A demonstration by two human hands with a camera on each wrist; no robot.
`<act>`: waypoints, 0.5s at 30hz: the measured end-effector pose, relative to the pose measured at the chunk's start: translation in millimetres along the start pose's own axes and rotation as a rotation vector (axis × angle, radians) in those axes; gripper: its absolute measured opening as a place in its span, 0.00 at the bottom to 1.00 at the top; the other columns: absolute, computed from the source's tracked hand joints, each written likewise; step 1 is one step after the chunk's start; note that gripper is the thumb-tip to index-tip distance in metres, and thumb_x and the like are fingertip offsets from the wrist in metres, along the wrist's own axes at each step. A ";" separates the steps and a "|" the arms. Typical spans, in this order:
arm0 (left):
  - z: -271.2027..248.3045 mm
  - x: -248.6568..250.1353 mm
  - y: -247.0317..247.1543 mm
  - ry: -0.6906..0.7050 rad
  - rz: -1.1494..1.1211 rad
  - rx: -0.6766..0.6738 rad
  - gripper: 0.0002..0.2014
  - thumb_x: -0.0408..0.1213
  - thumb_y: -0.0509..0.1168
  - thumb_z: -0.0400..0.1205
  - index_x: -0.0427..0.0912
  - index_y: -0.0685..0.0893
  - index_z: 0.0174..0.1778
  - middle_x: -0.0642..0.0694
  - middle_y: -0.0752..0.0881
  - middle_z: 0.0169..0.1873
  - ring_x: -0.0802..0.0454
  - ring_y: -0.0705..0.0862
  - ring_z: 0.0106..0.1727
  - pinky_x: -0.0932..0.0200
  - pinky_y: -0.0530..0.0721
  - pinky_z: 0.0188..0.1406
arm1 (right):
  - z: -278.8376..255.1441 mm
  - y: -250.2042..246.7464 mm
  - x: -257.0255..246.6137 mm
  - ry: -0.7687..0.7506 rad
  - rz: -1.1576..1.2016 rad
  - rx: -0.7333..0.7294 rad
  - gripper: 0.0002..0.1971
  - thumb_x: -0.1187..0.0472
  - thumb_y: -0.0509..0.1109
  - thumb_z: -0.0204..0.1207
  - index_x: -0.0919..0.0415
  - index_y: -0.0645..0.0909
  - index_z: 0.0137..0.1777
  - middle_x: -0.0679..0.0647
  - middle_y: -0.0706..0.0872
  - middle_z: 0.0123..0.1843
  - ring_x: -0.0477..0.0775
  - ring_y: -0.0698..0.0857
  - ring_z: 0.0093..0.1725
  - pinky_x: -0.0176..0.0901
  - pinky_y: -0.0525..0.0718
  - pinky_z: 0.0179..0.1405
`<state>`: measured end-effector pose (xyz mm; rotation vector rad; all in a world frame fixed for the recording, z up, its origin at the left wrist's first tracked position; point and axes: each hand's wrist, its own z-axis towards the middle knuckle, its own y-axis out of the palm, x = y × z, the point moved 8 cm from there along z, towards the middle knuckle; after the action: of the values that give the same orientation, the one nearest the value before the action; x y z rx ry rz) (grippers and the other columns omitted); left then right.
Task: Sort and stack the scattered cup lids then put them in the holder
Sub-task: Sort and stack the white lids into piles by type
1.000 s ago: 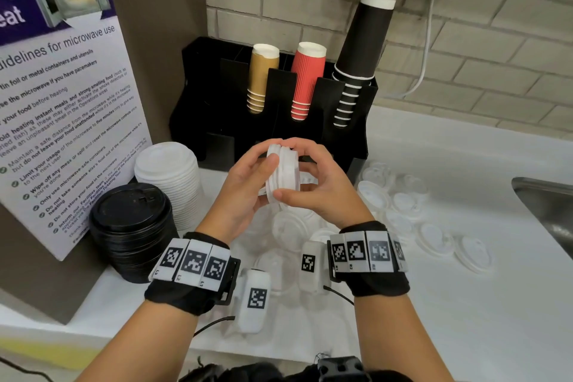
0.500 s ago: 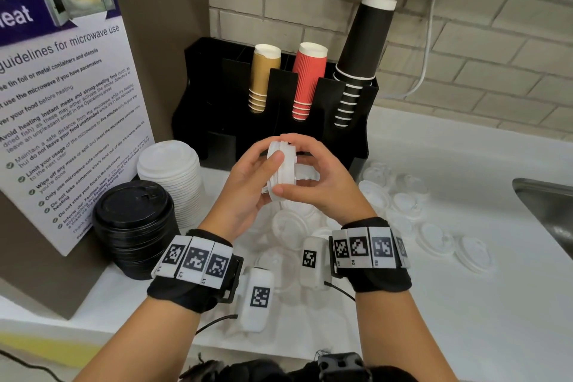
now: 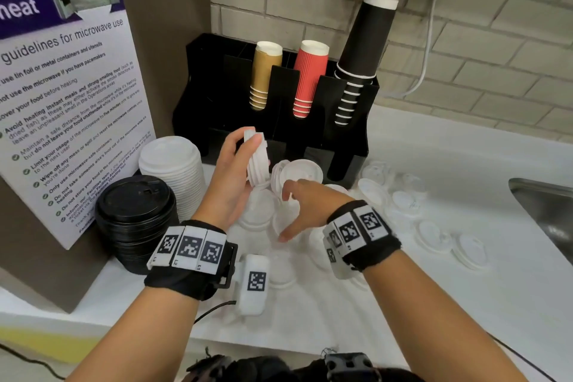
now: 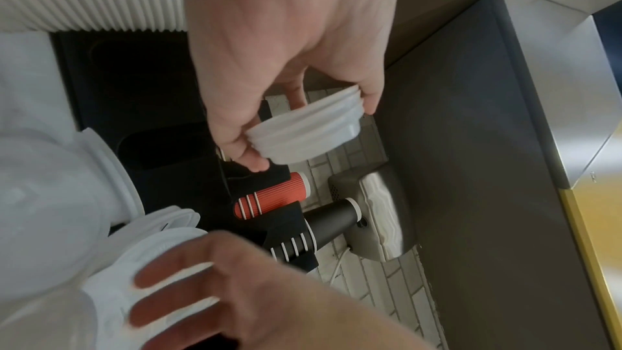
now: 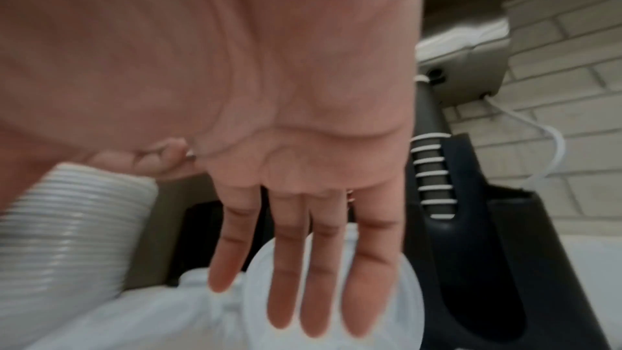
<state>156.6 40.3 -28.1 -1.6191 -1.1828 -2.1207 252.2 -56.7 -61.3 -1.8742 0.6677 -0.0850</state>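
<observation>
My left hand [image 3: 245, 149] grips a small stack of white lids [image 3: 256, 158] on edge, thumb on one side and fingers on the other; the same stack of white lids [image 4: 304, 133] shows in the left wrist view. My right hand [image 3: 294, 208] hovers open, fingers straight, over loose white lids [image 3: 297, 172] lying in front of the black holder [image 3: 279, 133]. In the right wrist view its fingers [image 5: 286, 276] reach above a white lid [image 5: 403, 310]. More white lids [image 3: 403, 201] lie scattered to the right.
A tall stack of white lids [image 3: 173, 164] and a stack of black lids [image 3: 136, 214] stand at the left by a microwave sign [image 3: 62, 102]. The holder carries tan, red and black cups [image 3: 310, 77]. A steel sink [image 3: 548, 208] lies at the right edge.
My right hand has let go of the lid stack and dropped down toward the loose lids on the counter. The left hand keeps the stack, now held alone slightly to the left.
</observation>
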 end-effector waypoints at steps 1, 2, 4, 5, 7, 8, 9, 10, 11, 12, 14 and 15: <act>-0.5 -0.6 -0.7 -0.008 -0.008 0.010 0.09 0.45 0.63 0.84 0.56 0.79 0.60 0.52 0.83 0.50 0.56 0.84 0.50 0.59 0.86 0.50 | 3.2 7.9 -0.4 0.013 -0.028 -0.046 0.45 0.42 0.85 0.57 0.50 0.66 0.71 0.51 0.75 0.63 0.54 0.77 0.59 0.49 0.80 0.58; -1.3 -1.5 -0.9 -0.022 -0.018 0.018 0.10 0.46 0.63 0.84 0.56 0.78 0.61 0.50 0.81 0.53 0.54 0.83 0.51 0.59 0.86 0.48 | 5.5 14.3 -0.9 0.020 -0.049 -0.080 0.47 0.43 0.85 0.56 0.49 0.64 0.72 0.51 0.75 0.63 0.54 0.77 0.57 0.50 0.81 0.57; -4.3 -2.6 -1.3 -0.063 -0.060 0.028 0.12 0.48 0.62 0.83 0.55 0.78 0.61 0.48 0.79 0.56 0.50 0.82 0.54 0.60 0.86 0.42 | 9.2 21.5 -2.1 0.021 -0.097 -0.100 0.47 0.45 0.85 0.58 0.49 0.61 0.73 0.53 0.76 0.62 0.55 0.78 0.56 0.52 0.82 0.56; -5.7 -3.4 -1.8 -0.082 -0.091 0.034 0.13 0.49 0.62 0.82 0.55 0.79 0.61 0.47 0.79 0.57 0.48 0.81 0.55 0.60 0.87 0.39 | 10.7 22.9 -3.1 0.020 -0.113 -0.096 0.47 0.47 0.84 0.59 0.49 0.60 0.74 0.54 0.76 0.61 0.56 0.79 0.56 0.52 0.82 0.56; -7.9 -5.3 -3.9 -0.113 -0.158 0.048 0.10 0.48 0.60 0.84 0.53 0.80 0.59 0.47 0.81 0.56 0.46 0.82 0.57 0.60 0.87 0.36 | 11.7 21.8 -4.8 0.016 -0.105 -0.090 0.45 0.50 0.83 0.62 0.48 0.60 0.74 0.55 0.76 0.61 0.56 0.79 0.54 0.51 0.83 0.52; -9.1 -6.2 -4.6 -0.131 -0.179 0.054 0.10 0.47 0.59 0.85 0.53 0.81 0.59 0.47 0.81 0.56 0.46 0.82 0.57 0.59 0.88 0.36 | 10.6 17.5 -4.7 0.012 -0.082 -0.080 0.43 0.51 0.82 0.63 0.46 0.60 0.74 0.55 0.75 0.60 0.56 0.79 0.53 0.50 0.83 0.51; -10.1 -7.5 -5.3 -0.150 -0.186 0.058 0.11 0.48 0.58 0.86 0.52 0.81 0.60 0.47 0.81 0.56 0.46 0.82 0.56 0.58 0.88 0.35 | 7.9 9.3 -3.7 0.006 -0.049 -0.056 0.42 0.51 0.81 0.64 0.44 0.60 0.74 0.54 0.74 0.59 0.56 0.79 0.53 0.50 0.83 0.50; -10.9 -8.9 -6.2 -0.167 -0.186 0.059 0.12 0.48 0.57 0.86 0.52 0.81 0.61 0.46 0.81 0.56 0.46 0.83 0.54 0.58 0.87 0.35 | 3.5 -3.0 -1.8 -0.005 -0.004 -0.011 0.41 0.51 0.81 0.64 0.42 0.62 0.73 0.53 0.74 0.58 0.56 0.79 0.54 0.51 0.84 0.51; -11.5 -9.8 -7.1 -0.178 -0.188 0.059 0.13 0.49 0.56 0.87 0.50 0.80 0.61 0.46 0.82 0.54 0.47 0.84 0.51 0.58 0.87 0.35 | -2.3 -18.2 0.2 -0.031 0.061 0.058 0.38 0.51 0.81 0.64 0.40 0.64 0.71 0.52 0.74 0.59 0.56 0.79 0.56 0.51 0.84 0.53; -12.1 -10.5 -7.8 -0.184 -0.192 0.054 0.12 0.49 0.56 0.87 0.50 0.81 0.60 0.46 0.82 0.52 0.49 0.86 0.47 0.59 0.87 0.34 | -9.5 -34.2 2.3 -0.075 0.159 0.148 0.35 0.51 0.81 0.64 0.39 0.67 0.68 0.51 0.76 0.59 0.55 0.79 0.56 0.47 0.84 0.53; -13.5 -12.0 -9.0 -0.187 -0.180 0.048 0.12 0.48 0.57 0.87 0.48 0.81 0.57 0.46 0.83 0.48 0.52 0.89 0.39 0.59 0.87 0.34 | -28.8 -62.8 4.2 -0.198 0.469 0.364 0.27 0.54 0.82 0.64 0.41 0.71 0.59 0.46 0.79 0.55 0.49 0.82 0.53 0.35 0.83 0.49; -14.5 -13.4 -8.7 -0.193 -0.169 0.046 0.12 0.48 0.57 0.86 0.48 0.81 0.57 0.46 0.84 0.47 0.52 0.89 0.39 0.59 0.88 0.35 | -38.4 -70.9 3.8 -0.254 0.648 0.457 0.25 0.56 0.82 0.64 0.43 0.72 0.55 0.46 0.81 0.52 0.47 0.84 0.51 0.33 0.84 0.48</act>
<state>146.0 32.0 -45.0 -1.7940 -1.4648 -2.0532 270.3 -73.1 15.7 -1.1438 0.9528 0.3837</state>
